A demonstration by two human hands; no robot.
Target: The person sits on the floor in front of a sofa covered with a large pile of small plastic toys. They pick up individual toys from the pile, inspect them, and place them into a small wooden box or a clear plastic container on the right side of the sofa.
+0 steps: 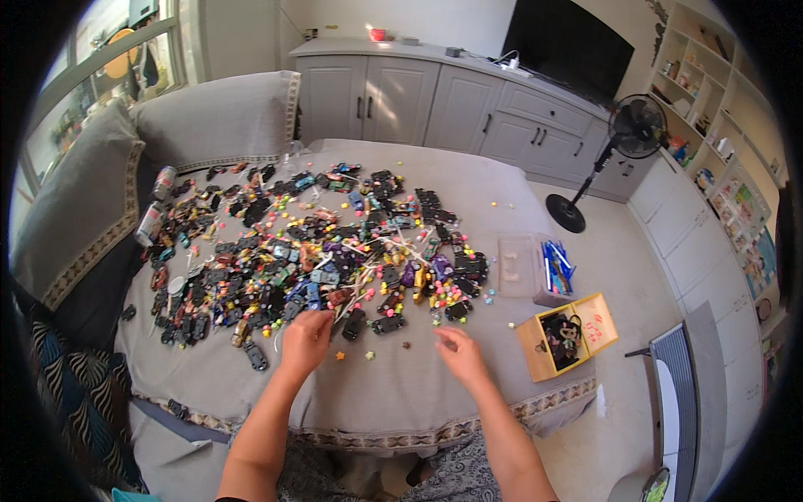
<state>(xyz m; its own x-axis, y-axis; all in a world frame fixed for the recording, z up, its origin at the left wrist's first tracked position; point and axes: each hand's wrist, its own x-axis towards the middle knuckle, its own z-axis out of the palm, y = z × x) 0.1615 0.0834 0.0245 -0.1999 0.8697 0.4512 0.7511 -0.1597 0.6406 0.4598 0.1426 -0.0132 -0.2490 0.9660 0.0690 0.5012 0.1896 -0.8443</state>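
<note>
A broad pile of small toy cars [251, 270] mixed with colourful little star-shaped pieces [448, 293] covers much of the grey cloth [389, 420] before me. At the pile's near edge is my left hand [306, 344], its fingers bent together; whether they pinch something small is hidden. My right hand [461, 356] hovers over the cloth right of it, thumb and fingers apart and nothing visible between them. Between the hands lie a black toy car [388, 324], an orange star [340, 356] and a pale green star [370, 356]. A grey toy car [255, 356] sits left of my left hand.
At the right edge stand an open wooden box [533, 351] with dark items inside and a clear plastic container [519, 276] beside blue pens or sticks [557, 267]. Two cans [150, 223] lie at the far left by a cushion [75, 207]. A floor fan [590, 182] stands beyond.
</note>
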